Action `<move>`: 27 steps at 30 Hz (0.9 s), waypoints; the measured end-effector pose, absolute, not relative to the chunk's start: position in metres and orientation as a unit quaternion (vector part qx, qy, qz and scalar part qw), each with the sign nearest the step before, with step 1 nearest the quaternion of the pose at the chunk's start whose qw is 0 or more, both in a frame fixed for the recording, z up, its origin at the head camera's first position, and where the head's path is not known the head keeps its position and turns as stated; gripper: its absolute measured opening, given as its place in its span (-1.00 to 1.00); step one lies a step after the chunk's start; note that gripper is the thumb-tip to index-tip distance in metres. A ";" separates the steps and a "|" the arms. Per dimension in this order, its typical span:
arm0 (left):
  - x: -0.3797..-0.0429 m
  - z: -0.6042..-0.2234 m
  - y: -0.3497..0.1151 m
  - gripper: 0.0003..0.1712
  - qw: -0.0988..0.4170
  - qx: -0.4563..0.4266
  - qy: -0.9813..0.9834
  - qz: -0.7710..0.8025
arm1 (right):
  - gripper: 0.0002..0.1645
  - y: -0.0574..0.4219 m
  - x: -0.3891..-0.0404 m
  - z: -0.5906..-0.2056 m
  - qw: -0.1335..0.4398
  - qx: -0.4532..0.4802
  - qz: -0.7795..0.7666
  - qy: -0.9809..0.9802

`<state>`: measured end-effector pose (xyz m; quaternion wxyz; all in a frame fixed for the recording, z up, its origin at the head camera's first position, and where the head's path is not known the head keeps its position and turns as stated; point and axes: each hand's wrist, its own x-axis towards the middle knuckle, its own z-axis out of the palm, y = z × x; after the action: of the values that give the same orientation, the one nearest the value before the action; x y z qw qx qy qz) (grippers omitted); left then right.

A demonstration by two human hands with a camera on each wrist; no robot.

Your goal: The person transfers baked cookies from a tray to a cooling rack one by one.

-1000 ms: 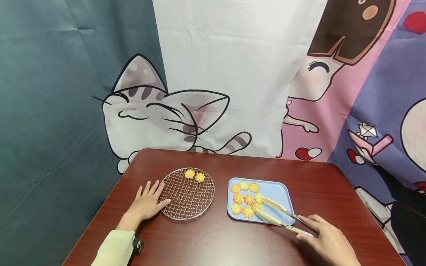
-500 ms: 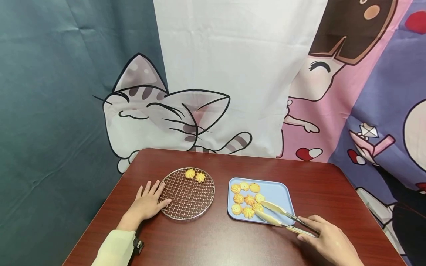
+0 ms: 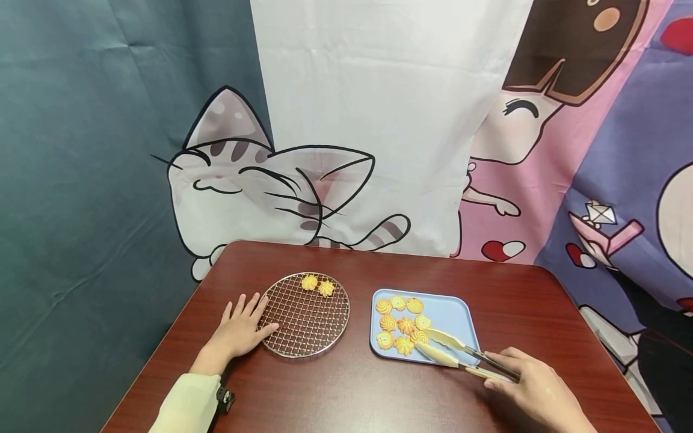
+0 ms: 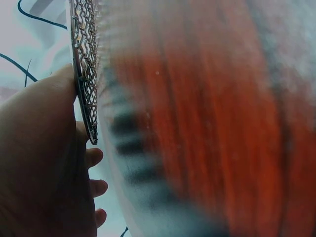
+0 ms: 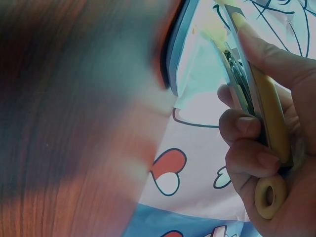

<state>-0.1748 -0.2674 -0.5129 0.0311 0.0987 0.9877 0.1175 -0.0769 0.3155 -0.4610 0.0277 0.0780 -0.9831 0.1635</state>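
Observation:
My left hand [image 3: 238,331] rests with spread, straight fingers on the left rim of a round wire rack [image 3: 305,319]. Two yellow piped cookies [image 3: 326,288] lie at the rack's far edge. In my right hand [image 3: 536,382] I grip a pair of tongs [image 3: 476,359] with cream tips; the right wrist view shows fingers curled round the tongs' handle [image 5: 269,108]. The spread tips reach over a blue tray [image 3: 452,310], around a cookie [image 3: 419,337] at the near right of several others. Whether the tips touch that cookie I cannot tell.
Rack and tray stand apart on a reddish-brown wooden table [image 3: 346,391]. Behind its far edge hangs a printed cloth [image 3: 390,120] with cartoon figures. A black band [image 3: 224,398] sits at my left wrist.
The tongs' tips have drawn slightly closer together around the cookie over the last second. My left hand, the rack and the tray keep their places.

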 end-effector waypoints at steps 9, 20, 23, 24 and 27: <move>-0.175 -0.514 -0.268 -0.07 0.029 0.101 0.987 0.120 | -0.41 0.321 -0.077 -0.457 0.024 0.084 0.155 -0.984; -0.174 -0.510 -0.267 -0.09 0.035 0.099 0.987 0.125 | -0.37 0.319 -0.081 -0.455 0.005 0.076 0.140 -0.987; -0.173 -0.509 -0.266 -0.10 0.037 0.098 0.986 0.128 | -0.36 0.318 -0.081 -0.454 0.001 0.073 0.139 -0.988; -0.173 -0.510 -0.266 -0.10 0.036 0.097 0.986 0.128 | -0.36 0.317 -0.081 -0.454 0.000 0.073 0.139 -0.988; -0.174 -0.510 -0.267 -0.09 0.033 0.098 0.986 0.127 | -0.38 0.316 -0.081 -0.454 0.008 0.075 0.136 -0.988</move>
<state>-0.1736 -0.2672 -0.5103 0.0334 0.0976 0.9865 0.1275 -0.0807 0.3157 -0.4539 0.0076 0.0754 -0.9878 0.1358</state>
